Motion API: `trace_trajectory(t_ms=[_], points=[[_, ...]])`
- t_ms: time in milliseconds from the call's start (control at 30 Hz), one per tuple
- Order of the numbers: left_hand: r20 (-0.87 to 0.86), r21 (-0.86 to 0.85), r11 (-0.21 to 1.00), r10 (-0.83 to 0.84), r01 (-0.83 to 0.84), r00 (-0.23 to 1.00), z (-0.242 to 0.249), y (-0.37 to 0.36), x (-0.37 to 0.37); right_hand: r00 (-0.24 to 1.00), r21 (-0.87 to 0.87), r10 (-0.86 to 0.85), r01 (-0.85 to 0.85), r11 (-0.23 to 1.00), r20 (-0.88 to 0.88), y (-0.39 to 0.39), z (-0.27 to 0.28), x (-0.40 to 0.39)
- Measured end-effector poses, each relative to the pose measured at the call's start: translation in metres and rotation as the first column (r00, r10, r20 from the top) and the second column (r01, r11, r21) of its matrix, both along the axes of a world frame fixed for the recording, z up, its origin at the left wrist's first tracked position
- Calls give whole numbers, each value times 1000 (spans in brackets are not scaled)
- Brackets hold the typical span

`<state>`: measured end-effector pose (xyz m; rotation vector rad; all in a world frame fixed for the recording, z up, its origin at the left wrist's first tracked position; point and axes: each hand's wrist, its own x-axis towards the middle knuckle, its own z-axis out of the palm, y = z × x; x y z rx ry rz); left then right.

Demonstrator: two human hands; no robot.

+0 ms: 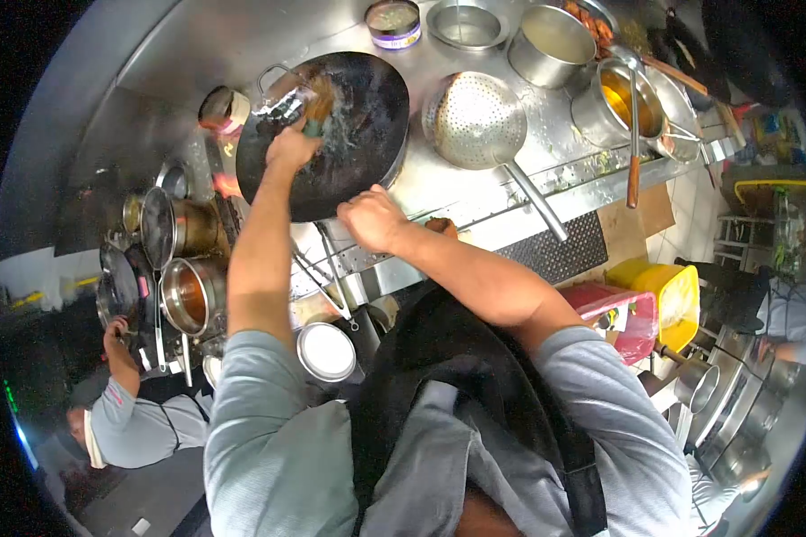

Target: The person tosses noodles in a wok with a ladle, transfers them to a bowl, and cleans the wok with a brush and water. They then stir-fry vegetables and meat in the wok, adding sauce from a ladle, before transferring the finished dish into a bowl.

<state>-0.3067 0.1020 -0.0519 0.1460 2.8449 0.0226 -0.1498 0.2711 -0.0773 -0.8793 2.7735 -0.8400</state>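
A large black wok (367,98) sits on the steel cooktop, with what looks like water and froth inside. My left hand (292,149) is closed around a wok brush (321,100) with brown bristles and a green band. The bristles reach down to the wok's inner surface. At the near rim, my right hand (372,217) is curled shut against the wok's edge; the part it grips is covered by the fingers. Beside the wok on the right lies a perforated strainer (475,120), its long handle jutting over the counter edge.
Pots with liquid (552,45), a ladle (634,134) and a purple-labelled can (393,25) stand behind and to the right. Several pots (191,295) crowd the left, where another person (148,421) works. A yellow bin (673,300) is on the right.
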Motion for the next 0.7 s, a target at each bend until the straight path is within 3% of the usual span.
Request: trace_trajectory(t_ms=[33, 67, 100, 167, 200, 267, 333, 367, 433, 467, 533, 567, 633, 700], points=[[53, 243, 957, 150, -158, 987, -1, 14, 0, 1000, -9, 1, -1, 1000, -4, 2, 2, 1], [144, 457, 831, 283, -318, 948, -1, 22, 5, 1000, -20, 9, -9, 1000, -4, 3, 4, 3], [147, 458, 825, 296, -330, 944, 3, 23, 14, 1000, -18, 23, -23, 1000, -2, 2, 3, 5], [332, 445, 878, 18, -173, 943, 27, 23, 44, 999, -46, 10, -11, 999, -40, 2, -1, 3], [371, 337, 932, 1, -136, 928, 52, 25, 67, 998, -43, 22, -24, 999, -51, 1, -2, 2], [56, 170, 936, -322, 309, 945, 49, -3, 90, 1000, -56, -6, 6, 998, 3, 0, -4, 3], [290, 48, 997, -68, 56, 955, 57, -2, 64, 1000, -55, 8, -9, 998, -12, -2, -1, 1], [157, 10, 999, -52, 51, 986, 21, -13, 38, 1000, -39, 19, -20, 999, -13, -3, -2, 0], [75, 129, 972, 187, -196, 979, 3, 0, 7, 1000, -24, 24, -25, 999, -17, -6, -1, -1], [73, 134, 972, 186, -194, 980, 0, 9, 7, 999, -22, 24, -25, 999, -25, -3, 1, -1], [328, 361, 849, 271, -385, 905, 15, 24, 30, 999, -20, 38, -39, 999, -24, 1, 1, 4], [326, 361, 846, 280, -392, 903, 22, 16, 43, 999, -22, 37, -38, 999, -38, 1, 0, 3], [302, 269, 963, -113, 29, 946, 37, -8, 75, 997, -27, 47, -49, 998, -57, 1, 2, 0], [332, -33, 974, -202, 226, 921, 94, -26, 115, 997, 74, 24, -29, 997, 75, -1, 9, -2]])
